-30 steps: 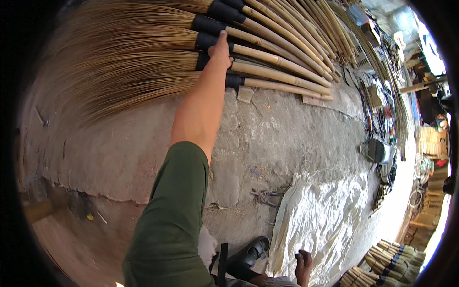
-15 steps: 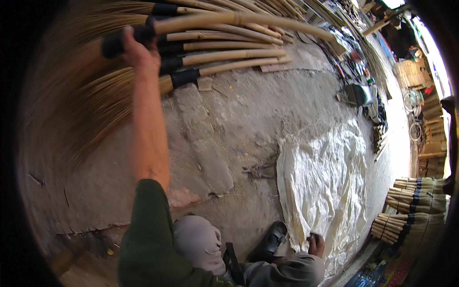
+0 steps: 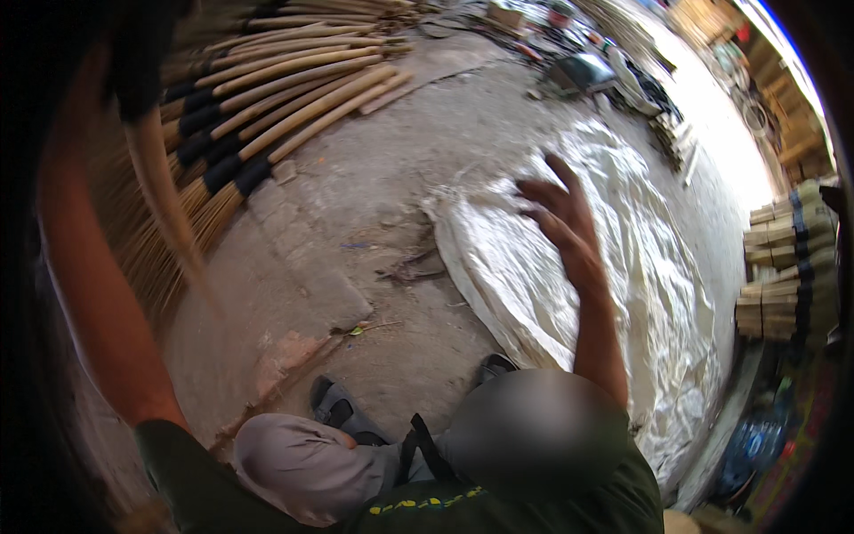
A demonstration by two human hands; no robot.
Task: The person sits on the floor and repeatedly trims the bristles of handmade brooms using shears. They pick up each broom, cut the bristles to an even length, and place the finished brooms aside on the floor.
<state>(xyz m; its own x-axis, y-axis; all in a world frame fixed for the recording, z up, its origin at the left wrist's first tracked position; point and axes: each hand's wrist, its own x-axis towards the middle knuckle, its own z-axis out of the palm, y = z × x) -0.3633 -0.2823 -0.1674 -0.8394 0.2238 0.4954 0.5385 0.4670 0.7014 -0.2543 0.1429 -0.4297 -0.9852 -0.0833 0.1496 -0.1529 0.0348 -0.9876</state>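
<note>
At the far upper left, my left hand (image 3: 93, 76), dark and motion-blurred, is closed at the black-bound neck of a broom (image 3: 165, 196). The broom's pale wooden handle slants down and towards me; its bristle end is hidden in the dark rim. My right hand (image 3: 565, 214) hovers over a crumpled white plastic sheet (image 3: 614, 303), open, with fingers apart and nothing in them. Beyond the left arm lies a row of brooms (image 3: 302, 84) on the ground, bristles to the left, black bindings at the necks, handles pointing right.
Stacked bundles of brooms (image 3: 774, 307) stand at the right edge, above a large clear-blue plastic bottle (image 3: 752, 449). A dark box-like object (image 3: 580, 73) lies among clutter at the back. The concrete floor (image 3: 329, 231) is cracked, with a small twig bundle (image 3: 414, 267).
My left hand has swung the broom further left, and its handle now tips down towards me. My right hand has risen from near the knee, opened, and moved over the sheet. The view has shifted.
</note>
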